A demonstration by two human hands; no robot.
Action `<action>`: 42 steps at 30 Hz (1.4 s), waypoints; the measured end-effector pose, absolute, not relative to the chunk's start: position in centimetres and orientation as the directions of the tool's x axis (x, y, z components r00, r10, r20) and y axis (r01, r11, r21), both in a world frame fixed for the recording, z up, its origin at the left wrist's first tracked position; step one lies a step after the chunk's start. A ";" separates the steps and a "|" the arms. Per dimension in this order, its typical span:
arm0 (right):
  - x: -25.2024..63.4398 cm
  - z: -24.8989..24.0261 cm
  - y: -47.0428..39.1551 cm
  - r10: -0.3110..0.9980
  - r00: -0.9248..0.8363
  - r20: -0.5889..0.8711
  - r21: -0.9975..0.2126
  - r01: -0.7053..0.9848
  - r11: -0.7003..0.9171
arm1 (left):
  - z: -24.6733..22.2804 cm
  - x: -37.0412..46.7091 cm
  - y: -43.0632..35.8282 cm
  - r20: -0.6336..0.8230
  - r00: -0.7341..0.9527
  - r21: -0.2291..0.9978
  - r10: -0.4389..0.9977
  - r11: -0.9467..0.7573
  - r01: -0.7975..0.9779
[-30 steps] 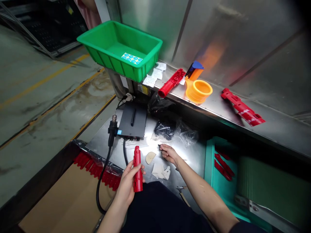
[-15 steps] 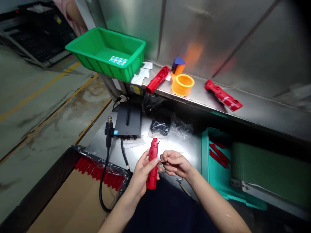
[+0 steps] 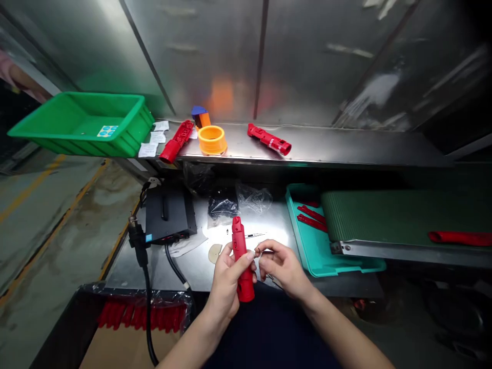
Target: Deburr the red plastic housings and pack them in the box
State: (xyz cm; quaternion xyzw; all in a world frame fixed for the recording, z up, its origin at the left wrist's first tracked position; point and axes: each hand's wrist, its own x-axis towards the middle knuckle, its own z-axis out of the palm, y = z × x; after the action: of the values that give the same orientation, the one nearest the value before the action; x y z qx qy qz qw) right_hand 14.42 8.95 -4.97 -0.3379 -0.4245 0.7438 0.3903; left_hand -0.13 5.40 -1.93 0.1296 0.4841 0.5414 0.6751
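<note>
My left hand [image 3: 229, 274] is wrapped round a red plastic housing [image 3: 239, 241], which stands nearly upright in view with its narrow end away from me. Just right of it, my right hand [image 3: 282, 266] is pinched, with a small dark part [image 3: 258, 250] at its fingertips, too small to make out. The fingertips of both hands are close together beside the housing. Beyond the hands, a thin pointed tool [image 3: 254, 236] and a tiny dark piece [image 3: 227, 231] lie on the metal table [image 3: 200, 266].
A black box [image 3: 169, 212] with a cabled tool [image 3: 138, 238] stands left. A shelf [image 3: 338, 146] holds a green bin [image 3: 84, 146], an orange ring [image 3: 212, 141] and red housings [image 3: 269, 139]. Right are a teal tray [image 3: 313, 256] and a green conveyor [image 3: 400, 215]. Red parts fill a box [image 3: 142, 316] lower left.
The view has swung right, showing more of the conveyor and a red part on it. My left hand still holds the housing; my right hand stays pinched beside it.
</note>
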 end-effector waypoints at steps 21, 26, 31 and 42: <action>20.4 2.5 8.6 0.566 -0.795 0.219 -0.520 0.396 0.757 | 0.5 2.2 3.9 -0.476 -0.083 0.728 0.875 0.340 -0.595; 19.6 2.9 7.9 0.530 -0.821 0.210 -0.461 0.395 0.795 | 0.6 2.4 3.6 -0.455 -0.095 0.741 0.885 0.317 -0.592; 19.1 2.8 7.5 0.518 -0.821 0.240 -0.421 0.392 0.818 | 0.6 2.4 3.4 -0.455 -0.106 0.745 0.884 0.313 -0.589; 18.6 2.1 7.4 0.507 -0.814 0.283 -0.374 0.393 0.840 | 0.8 2.4 3.8 -0.441 -0.086 0.746 0.893 0.312 -0.588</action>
State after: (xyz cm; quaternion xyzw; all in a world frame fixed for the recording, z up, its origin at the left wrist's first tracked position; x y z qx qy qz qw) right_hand 18.63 7.43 2.13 -0.2391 -0.9404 0.1508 0.1888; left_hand 2.40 3.79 0.80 0.1611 0.4740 0.5641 0.6566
